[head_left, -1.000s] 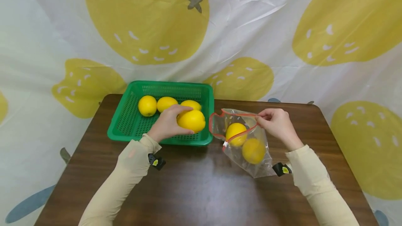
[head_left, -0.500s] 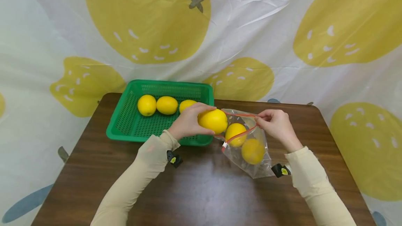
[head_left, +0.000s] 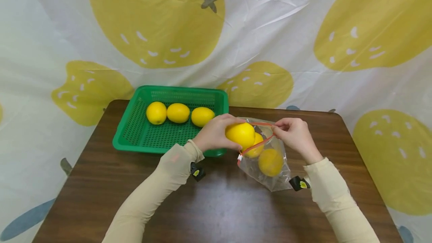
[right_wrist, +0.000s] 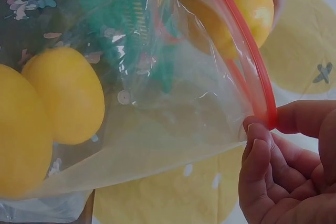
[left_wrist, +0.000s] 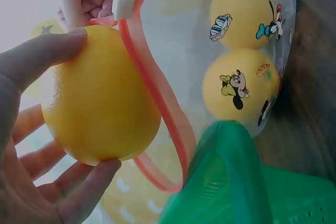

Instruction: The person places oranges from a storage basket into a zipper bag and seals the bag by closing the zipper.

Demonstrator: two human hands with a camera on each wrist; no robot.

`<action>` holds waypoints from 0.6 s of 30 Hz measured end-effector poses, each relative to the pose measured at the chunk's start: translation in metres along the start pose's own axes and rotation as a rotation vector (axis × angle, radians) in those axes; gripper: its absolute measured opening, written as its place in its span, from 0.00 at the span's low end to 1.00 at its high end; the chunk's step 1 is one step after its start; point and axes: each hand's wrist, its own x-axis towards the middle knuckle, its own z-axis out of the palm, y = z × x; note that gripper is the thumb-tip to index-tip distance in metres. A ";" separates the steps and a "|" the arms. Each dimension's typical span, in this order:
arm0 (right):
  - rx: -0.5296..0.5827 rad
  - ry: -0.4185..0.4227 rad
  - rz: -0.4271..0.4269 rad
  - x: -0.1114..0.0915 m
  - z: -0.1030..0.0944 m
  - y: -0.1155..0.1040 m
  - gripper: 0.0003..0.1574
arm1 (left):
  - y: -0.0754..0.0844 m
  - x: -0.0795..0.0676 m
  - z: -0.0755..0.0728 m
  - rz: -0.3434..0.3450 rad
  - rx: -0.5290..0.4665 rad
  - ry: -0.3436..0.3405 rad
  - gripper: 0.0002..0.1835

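My left hand (head_left: pixel 216 132) grips a yellow lemon (head_left: pixel 240 136) between thumb and fingers at the mouth of a clear zip bag (head_left: pixel 256 170). In the left wrist view this lemon (left_wrist: pixel 102 95) sits at the bag's red zip edge (left_wrist: pixel 157 90), partly inside the opening. Between thumb and fingertips, my right hand (head_left: pixel 297 136) pinches the red-rimmed corner of the bag. Two lemons lie inside the bag, one lemon (head_left: pixel 271 162) lower and the other partly hidden behind the held one. Cartoon prints and a white slider (left_wrist: pixel 124 8) show on the bag.
A green plastic basket (head_left: pixel 148 148) stands at the left back of the brown wooden table (head_left: pixel 216 205). Three lemons lie in it, among them a middle lemon (head_left: pixel 178 113). A white cloth (head_left: pixel 263 18) with yellow fruit prints hangs behind the table.
My left hand has carried the lemon rightward from over the basket to the bag's mouth. My right hand keeps its pinch on the bag, almost still.
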 end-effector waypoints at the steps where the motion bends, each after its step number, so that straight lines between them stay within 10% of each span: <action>1: 0.002 0.001 -0.001 0.000 0.000 -0.001 0.09 | 0.001 0.000 0.000 0.000 0.006 -0.008 0.38; 18: -0.011 0.031 -0.042 -0.004 0.001 -0.007 0.07 | 0.002 0.004 0.011 0.024 0.094 -0.038 0.32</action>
